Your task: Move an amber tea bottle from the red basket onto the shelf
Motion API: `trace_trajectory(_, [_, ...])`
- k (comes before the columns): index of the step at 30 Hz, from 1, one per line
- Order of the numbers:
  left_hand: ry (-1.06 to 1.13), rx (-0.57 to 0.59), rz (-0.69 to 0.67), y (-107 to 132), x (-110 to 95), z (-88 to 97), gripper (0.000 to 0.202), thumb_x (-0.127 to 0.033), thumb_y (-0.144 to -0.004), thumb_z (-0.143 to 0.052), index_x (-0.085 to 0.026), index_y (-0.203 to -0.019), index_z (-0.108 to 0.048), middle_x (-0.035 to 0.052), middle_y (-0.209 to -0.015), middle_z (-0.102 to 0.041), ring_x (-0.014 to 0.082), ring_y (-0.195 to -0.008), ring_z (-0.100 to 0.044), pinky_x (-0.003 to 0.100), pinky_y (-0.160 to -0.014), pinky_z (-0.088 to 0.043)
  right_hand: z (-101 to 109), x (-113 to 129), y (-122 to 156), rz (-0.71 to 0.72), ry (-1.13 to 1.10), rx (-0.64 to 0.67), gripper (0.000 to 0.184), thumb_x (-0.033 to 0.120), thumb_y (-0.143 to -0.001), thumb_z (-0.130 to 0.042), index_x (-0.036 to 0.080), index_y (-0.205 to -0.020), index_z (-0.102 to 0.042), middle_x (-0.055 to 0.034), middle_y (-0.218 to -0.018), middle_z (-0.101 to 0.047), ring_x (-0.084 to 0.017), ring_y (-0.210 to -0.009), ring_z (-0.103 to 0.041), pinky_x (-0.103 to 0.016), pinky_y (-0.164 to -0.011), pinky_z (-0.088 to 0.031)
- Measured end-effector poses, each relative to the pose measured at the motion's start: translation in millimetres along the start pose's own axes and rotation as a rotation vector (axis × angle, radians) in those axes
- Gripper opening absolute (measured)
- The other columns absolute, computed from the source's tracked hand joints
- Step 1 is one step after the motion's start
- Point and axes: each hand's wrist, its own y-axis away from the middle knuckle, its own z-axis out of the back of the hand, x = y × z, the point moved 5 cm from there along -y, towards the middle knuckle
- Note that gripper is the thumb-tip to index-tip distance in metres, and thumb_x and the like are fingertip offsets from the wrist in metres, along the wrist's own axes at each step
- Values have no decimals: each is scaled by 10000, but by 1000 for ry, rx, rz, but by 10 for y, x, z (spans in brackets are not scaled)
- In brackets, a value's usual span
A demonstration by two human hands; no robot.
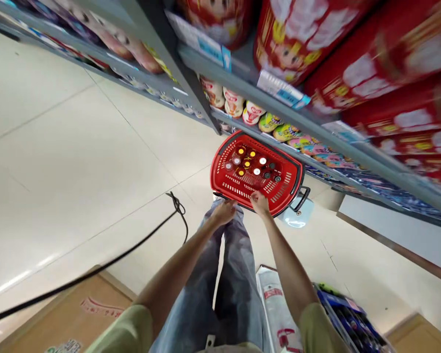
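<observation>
A red plastic shopping basket (279,189) stands on the pale floor in front of my legs, beside the shelving. Several bottles with yellow, white and dark caps (250,164) stand upright inside it. My left hand (224,212) rests on the basket's near rim, fingers curled over the edge. My right hand (259,202) grips the same near rim a little to the right, fingers closed on it. The basket's black handle (302,198) hangs down at its right side.
Store shelves (242,86) run along the right with red cartons (371,59) and small cups (242,108). A black cord (132,250) trails across the floor at left. A cardboard box (77,314) sits at lower left, and packaged goods (338,314) at lower right.
</observation>
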Motion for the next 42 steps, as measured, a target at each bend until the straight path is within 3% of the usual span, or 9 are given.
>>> trace_trajectory(3, [-5,-102,66,-173,490,24,458,-81,-914,-555,-108,-1360,-657,236,-1375,-698,373,-1221,-701,570,-1052,-572,139,-179,-497,2,51,-126,323,189,-967,-576,169,-1280,-656,-119,-1269,-759,-234,-1135,-720,-378,-1069,-547])
trace_trajectory(7, [75,-215,25,-177,904,-53,379,-62,-946,-453,-151,-1262,-643,142,-1312,-696,222,-1125,-736,381,-1040,-598,123,-346,-1074,15,139,-227,481,176,-931,-629,143,-1410,-601,-167,-1352,-717,-283,-1157,-712,-434,-1053,-567])
trace_trajectory(13, [107,-295,-63,-236,1041,-192,247,-95,-943,-460,-194,-1036,-667,92,-1122,-659,194,-903,-699,351,-885,-612,-98,-375,-1594,107,270,-282,573,194,-933,-679,158,-1493,-567,-194,-1455,-611,-310,-1265,-643,-434,-1094,-538])
trace_trajectory(21, [109,-339,16,-349,1071,-222,138,-94,-888,-532,-197,-873,-623,32,-968,-622,126,-697,-665,281,-746,-559,-354,-311,-1900,70,498,-187,463,182,-1007,-616,201,-1468,-583,-186,-1479,-501,-283,-1179,-666,-415,-1015,-559])
trace_trajectory(24, [86,-349,37,-344,1084,-230,122,-112,-882,-538,-199,-861,-621,28,-952,-613,130,-703,-664,277,-744,-552,-447,-365,-1867,73,581,-170,359,169,-1018,-567,179,-1371,-630,-196,-1437,-529,-266,-1049,-690,-409,-952,-570])
trace_trajectory(28, [68,-367,22,-354,1066,-206,130,-108,-874,-525,-193,-851,-622,35,-917,-594,144,-722,-673,278,-738,-553,-572,-479,-1683,65,602,-87,441,161,-970,-657,187,-1409,-616,-213,-1497,-526,-265,-1009,-692,-397,-944,-569])
trace_trajectory(34, [-20,-192,76,-349,961,-109,228,-106,-922,-477,-160,-1010,-680,104,-1128,-665,183,-877,-702,295,-829,-575,-586,-558,-1110,19,615,70,482,255,-962,-730,229,-1428,-611,-164,-1549,-515,-279,-1115,-707,-403,-1025,-562])
trace_trajectory(38, [-82,-49,96,-194,782,-30,266,-129,-954,-486,-143,-1101,-708,109,-1206,-750,217,-977,-730,318,-907,-558,-384,-541,-575,-21,600,74,462,245,-972,-699,218,-1424,-611,-183,-1589,-487,-277,-1126,-715,-396,-1033,-557])
trace_trajectory(42, [-177,108,92,161,466,66,288,-114,-945,-505,-164,-1100,-743,112,-1142,-805,257,-992,-758,332,-853,-562,-34,-410,-87,-26,578,62,459,273,-967,-710,236,-1416,-618,-154,-1580,-508,-280,-1168,-711,-381,-1032,-553])
